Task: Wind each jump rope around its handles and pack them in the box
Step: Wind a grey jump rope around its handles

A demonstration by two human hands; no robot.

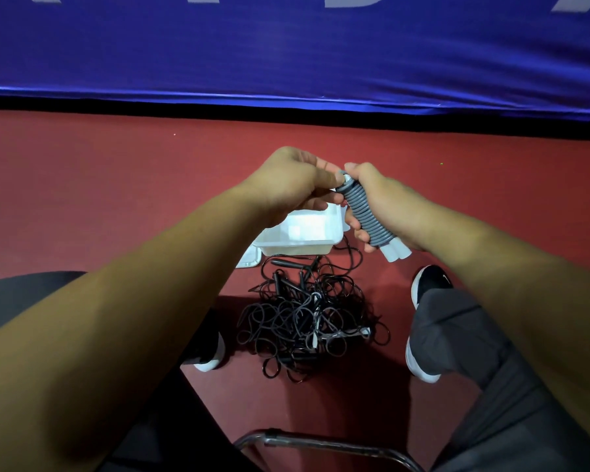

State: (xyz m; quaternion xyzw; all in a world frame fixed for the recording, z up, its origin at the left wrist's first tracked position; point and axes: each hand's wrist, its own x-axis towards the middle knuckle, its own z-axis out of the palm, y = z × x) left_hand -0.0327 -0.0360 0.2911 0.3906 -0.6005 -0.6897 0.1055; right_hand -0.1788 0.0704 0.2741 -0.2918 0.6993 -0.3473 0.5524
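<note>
Left forearm [133, 301] over white box [297, 248], grey rope [365, 212] gripped, black rope tangle [307, 321]

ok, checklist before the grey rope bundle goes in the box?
1. Grey rope wound round the white handles: ok, close turns along most of their length.
2. Right hand grips the bundle: ok.
3. Rope end tucked in: cannot tell; the left hand pinches the top and covers it.
4. White box open, on the floor below the hands: ok.
5. Room in the box: cannot tell; the left hand hides part of it.
6. Black ropes wound: not ok, a loose tangle on the floor between the shoes.
</note>
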